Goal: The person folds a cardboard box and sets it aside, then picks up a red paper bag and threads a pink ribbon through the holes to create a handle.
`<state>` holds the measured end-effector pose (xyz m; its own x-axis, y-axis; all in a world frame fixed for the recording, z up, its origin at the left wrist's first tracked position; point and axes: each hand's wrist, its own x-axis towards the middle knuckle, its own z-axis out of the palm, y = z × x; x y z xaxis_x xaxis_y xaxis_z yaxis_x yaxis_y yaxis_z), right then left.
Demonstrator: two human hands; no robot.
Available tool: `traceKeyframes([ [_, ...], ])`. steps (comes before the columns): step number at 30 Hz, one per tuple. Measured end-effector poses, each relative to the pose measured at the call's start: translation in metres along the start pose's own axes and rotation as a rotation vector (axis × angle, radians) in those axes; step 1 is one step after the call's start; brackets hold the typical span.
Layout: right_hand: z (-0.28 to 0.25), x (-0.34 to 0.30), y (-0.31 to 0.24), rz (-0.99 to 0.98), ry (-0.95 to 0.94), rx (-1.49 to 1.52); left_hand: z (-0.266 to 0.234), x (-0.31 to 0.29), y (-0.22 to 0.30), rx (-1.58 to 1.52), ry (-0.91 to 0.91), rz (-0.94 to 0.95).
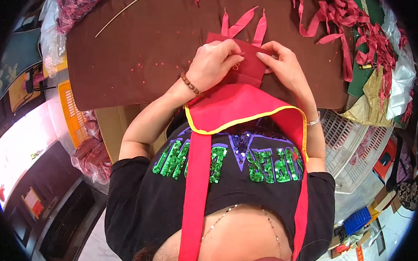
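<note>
Two pinches now on the red packet [250, 70]: left hand's [213, 60] fingers near its middle, right hand's [288, 66] fingers at its far-right corner!

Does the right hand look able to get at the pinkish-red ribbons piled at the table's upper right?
Probably yes: brown cloth lies between the right hand and the pinkish-red ribbons, with nothing visibly blocking. It would likely need to leave the red card first.
</note>
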<state>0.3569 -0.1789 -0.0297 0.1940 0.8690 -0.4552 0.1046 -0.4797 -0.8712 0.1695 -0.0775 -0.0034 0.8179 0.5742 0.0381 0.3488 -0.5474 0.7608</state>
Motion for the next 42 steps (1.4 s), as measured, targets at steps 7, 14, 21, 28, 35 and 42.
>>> traceKeyframes([
  [7,-0.003,-0.003,-0.003,-0.018,-0.008,0.012,0.013,0.004,0.005,0.048,0.139,0.088],
  [14,-0.004,-0.011,-0.013,-0.072,-0.053,0.021,0.020,0.006,0.012,0.386,0.192,0.195],
  [21,-0.002,-0.011,-0.007,-0.064,-0.054,0.134,0.017,0.009,0.018,0.498,0.097,0.122],
  [28,0.002,-0.012,-0.006,-0.114,-0.040,0.180,0.016,0.012,0.019,0.496,0.071,0.109],
  [35,0.002,-0.016,-0.006,-0.169,-0.007,0.144,0.030,0.012,0.022,0.632,0.229,0.251],
  [42,0.006,-0.018,-0.016,-0.119,0.037,0.019,0.036,0.008,0.013,0.548,0.280,0.238],
])
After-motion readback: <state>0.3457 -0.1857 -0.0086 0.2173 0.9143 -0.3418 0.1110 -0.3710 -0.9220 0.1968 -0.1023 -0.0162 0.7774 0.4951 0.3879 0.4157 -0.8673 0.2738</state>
